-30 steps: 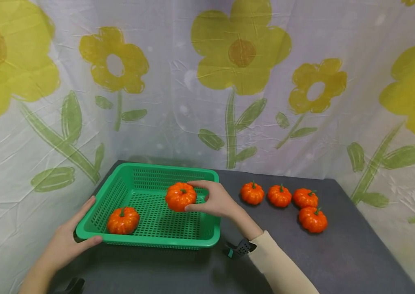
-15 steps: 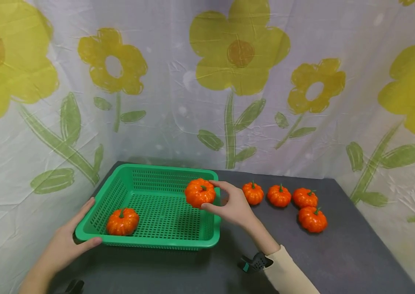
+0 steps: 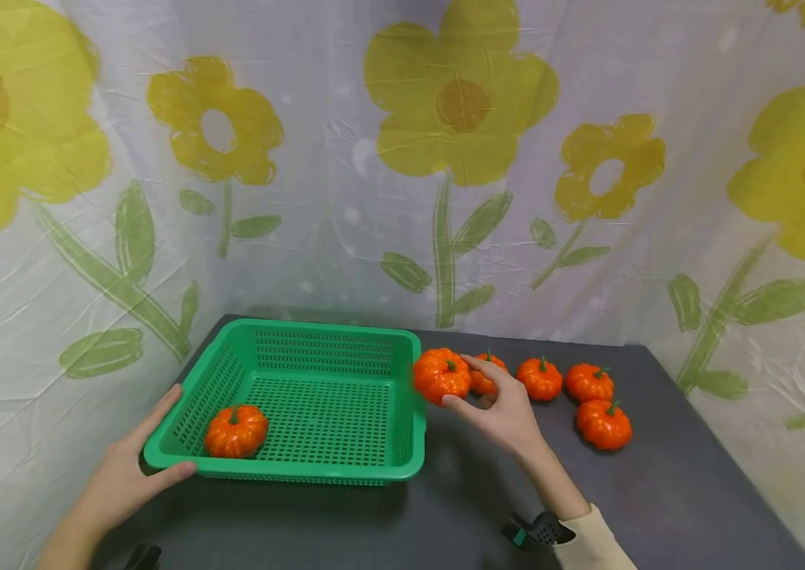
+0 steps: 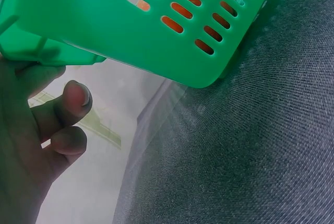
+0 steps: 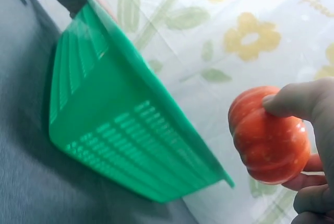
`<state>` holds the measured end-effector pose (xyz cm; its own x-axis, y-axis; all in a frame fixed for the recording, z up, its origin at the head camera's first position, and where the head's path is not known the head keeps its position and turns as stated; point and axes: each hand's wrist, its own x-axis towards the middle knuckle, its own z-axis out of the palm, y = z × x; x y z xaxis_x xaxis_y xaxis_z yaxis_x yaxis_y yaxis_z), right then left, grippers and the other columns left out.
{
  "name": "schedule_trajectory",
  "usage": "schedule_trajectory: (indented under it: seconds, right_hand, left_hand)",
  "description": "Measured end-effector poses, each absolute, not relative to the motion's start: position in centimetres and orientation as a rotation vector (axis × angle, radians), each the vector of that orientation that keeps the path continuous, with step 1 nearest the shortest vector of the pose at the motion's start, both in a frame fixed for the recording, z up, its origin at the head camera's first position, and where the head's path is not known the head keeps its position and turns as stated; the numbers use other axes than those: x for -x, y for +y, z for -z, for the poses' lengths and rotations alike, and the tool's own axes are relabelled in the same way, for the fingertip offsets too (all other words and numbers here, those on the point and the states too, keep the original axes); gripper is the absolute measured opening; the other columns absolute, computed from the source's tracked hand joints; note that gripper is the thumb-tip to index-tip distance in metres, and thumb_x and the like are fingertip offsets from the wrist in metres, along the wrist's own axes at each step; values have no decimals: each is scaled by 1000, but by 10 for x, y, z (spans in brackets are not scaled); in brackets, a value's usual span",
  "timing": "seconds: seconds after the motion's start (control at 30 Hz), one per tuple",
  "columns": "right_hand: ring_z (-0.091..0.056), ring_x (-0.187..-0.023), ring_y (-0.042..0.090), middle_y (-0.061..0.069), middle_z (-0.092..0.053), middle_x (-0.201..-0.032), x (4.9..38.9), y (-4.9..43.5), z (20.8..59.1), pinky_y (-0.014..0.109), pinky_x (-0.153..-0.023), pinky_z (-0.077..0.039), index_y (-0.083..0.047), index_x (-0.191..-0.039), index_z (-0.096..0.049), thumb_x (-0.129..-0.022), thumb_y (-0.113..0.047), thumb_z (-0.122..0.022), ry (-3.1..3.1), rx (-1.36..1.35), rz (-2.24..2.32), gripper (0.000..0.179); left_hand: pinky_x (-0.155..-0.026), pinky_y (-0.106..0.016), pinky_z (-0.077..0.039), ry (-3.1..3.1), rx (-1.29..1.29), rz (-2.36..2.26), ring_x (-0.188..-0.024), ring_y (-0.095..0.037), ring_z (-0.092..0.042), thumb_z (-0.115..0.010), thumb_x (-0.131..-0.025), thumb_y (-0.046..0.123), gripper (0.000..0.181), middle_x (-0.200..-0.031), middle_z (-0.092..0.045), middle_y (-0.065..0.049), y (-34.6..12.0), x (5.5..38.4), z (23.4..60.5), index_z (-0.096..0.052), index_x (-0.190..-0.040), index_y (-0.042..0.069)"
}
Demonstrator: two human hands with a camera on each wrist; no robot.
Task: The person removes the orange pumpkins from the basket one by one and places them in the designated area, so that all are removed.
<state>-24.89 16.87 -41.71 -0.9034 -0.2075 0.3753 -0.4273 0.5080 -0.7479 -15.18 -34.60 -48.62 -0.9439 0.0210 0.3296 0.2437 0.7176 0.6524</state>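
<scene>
My right hand [image 3: 502, 408] pinches a small orange pumpkin [image 3: 438, 375] between thumb and fingers. It is raised just past the right rim of a green plastic basket [image 3: 302, 473]. The right wrist view shows the thumb on the side of this pumpkin [image 5: 269, 135], with the basket [image 5: 120, 93] apart from it. At the basket's near left corner, my left hand [image 3: 120, 467] grips the rim, thumb along the front. Seen from the left wrist, fingers curl under the basket's rim [image 4: 47, 51]. Inside the basket, at the near left, lies another pumpkin [image 3: 236, 432].
Several more orange pumpkins stand on the dark table [image 3: 658, 491] to the right: one [image 3: 487, 372] partly behind the right hand, others [image 3: 540, 379] farther right, two [image 3: 603, 425] close together. A flower-printed white cloth [image 3: 331, 198] hangs behind and along both sides.
My right hand has carried its pumpkin rightward, from above the basket to beyond its right rim. The left hand stays on the basket's corner.
</scene>
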Motion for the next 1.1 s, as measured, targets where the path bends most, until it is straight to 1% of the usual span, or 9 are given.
schedule_trajectory:
  seconds: [0.13,0.17,0.27,0.4,0.53,0.8,0.93,1.03,1.1]
  right_hand:
    - [-25,-45,5,17,-71,-84,249,185,424,24,-46,-33,-10,-145,-65,-87,-29,-89,-2529,-467,-1293,66]
    - [-26,-45,5,20,-74,-100,249,190,426,24,-47,-33,-10,-145,-65,-86,-29,-89,-2532,-445,-1277,66]
    - [-25,-45,4,22,-73,-120,248,203,433,24,-47,-34,-9,-145,-65,-86,-28,-90,-2536,-388,-1247,67]
    - [-22,-44,3,18,-74,-112,246,219,442,24,-46,-31,-10,-145,-65,-87,-29,-89,-2544,-336,-1252,66]
    - [-27,-43,3,14,-71,-131,243,233,450,25,-46,-35,-11,-145,-65,-87,-31,-89,-2545,-282,-1242,67]
    - [-32,-44,4,14,-68,-134,240,249,462,24,-49,-38,-9,-146,-64,-87,-33,-89,-2562,-163,-1217,69]
    - [-26,-44,4,17,-66,-138,239,255,470,22,-52,-38,-7,-148,-61,-88,-33,-88,-2538,-101,-1203,71]
    - [-27,-44,6,20,-64,-144,239,259,477,21,-61,-44,-5,-149,-60,-89,-34,-88,-2512,-51,-1159,72]
    - [-36,-47,8,21,-63,-147,239,261,482,20,-69,-48,-4,-148,-60,-88,-35,-88,-2502,-17,-1114,73]
  left_hand:
    - [-95,-81,-40,-2628,211,1057,-146,0,-29,-86,-87,25,107,-167,-16,36,-346,152,486,-22,-171,33]
    - [-95,-81,-39,-2626,217,1058,-145,1,-28,-87,-86,25,107,-167,-16,36,-345,152,486,-22,-171,33]
    - [-95,-81,-39,-2617,226,1060,-131,23,-21,-87,-86,24,107,-168,-16,34,-345,152,487,-23,-171,33]
    - [-96,-80,-39,-2597,234,1091,-125,28,-21,-87,-86,21,108,-168,-17,35,-345,152,487,-23,-171,31]
    - [-97,-80,-38,-2590,233,1092,-125,29,-21,-87,-86,21,107,-167,-17,36,-346,152,487,-23,-171,31]
    - [-96,-81,-38,-2602,231,1086,-127,27,-20,-86,-87,23,106,-167,-16,37,-347,151,486,-22,-171,31]
    - [-95,-80,-40,-2618,219,1054,-150,-13,-33,-86,-87,24,106,-165,-15,39,-346,151,486,-22,-171,32]
    - [-94,-78,-41,-2625,215,1035,-140,-51,-43,-86,-86,25,107,-164,-14,41,-346,152,485,-22,-171,31]
    - [-94,-78,-41,-2617,220,1032,-147,-37,-41,-87,-86,25,107,-164,-15,40,-346,152,486,-23,-171,31]
